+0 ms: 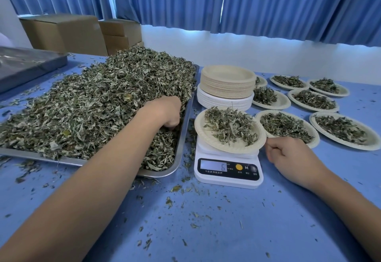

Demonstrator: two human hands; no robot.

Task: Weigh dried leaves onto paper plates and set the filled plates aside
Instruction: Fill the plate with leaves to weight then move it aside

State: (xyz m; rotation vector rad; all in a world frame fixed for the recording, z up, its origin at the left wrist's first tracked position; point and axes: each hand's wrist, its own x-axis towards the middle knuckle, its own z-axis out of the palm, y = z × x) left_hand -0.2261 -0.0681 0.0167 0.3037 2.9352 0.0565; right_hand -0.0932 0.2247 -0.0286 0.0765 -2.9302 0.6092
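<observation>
A big heap of dried leaves (99, 100) fills a metal tray (183, 138) on the left. My left hand (165, 113) is dug into the heap near the tray's right side, fingers curled down into the leaves and mostly hidden. A white digital scale (227, 171) stands right of the tray, its display showing 6. On it sits a paper plate (208, 129) with a loose pile of leaves. My right hand (288, 156) rests on the table just right of the scale, fingers loosely curled, its fingertips close to the plate's rim and holding nothing.
A stack of empty paper plates (226, 84) stands behind the scale. Several filled plates (288, 127) lie to the right on the blue tablecloth. Another metal tray (26, 65) sits at far left, cardboard boxes (66, 32) behind. Leaf crumbs litter the near table.
</observation>
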